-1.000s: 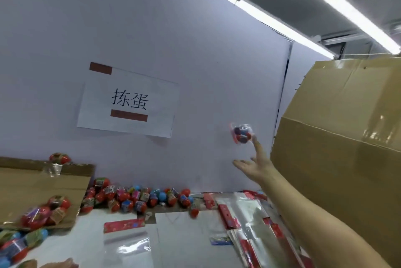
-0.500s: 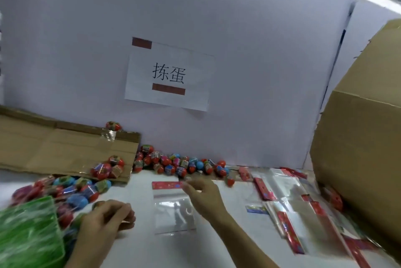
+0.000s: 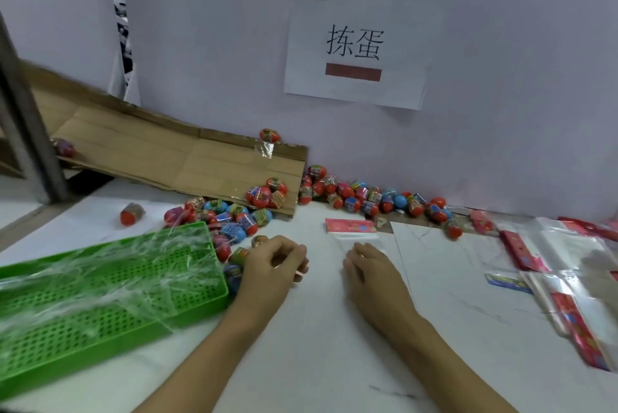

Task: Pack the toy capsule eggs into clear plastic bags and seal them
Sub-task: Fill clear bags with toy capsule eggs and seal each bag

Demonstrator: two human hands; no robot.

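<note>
Toy capsule eggs [image 3: 234, 228] heaped left of centre, just above left hand [image 3: 272, 267], fingers curled loosely, grip contents hidden. Right hand [image 3: 366, 270] flat, fingers together, pressing clear plastic bag [image 3: 354, 238] onto table [image 3: 334, 345]. Risk: slippery bag sliding, round eggs rolling away.

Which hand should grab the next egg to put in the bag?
Probably the left hand: it is curled right beside the egg pile. The right hand rests flat on the empty bag, well placed to hold it.
</note>
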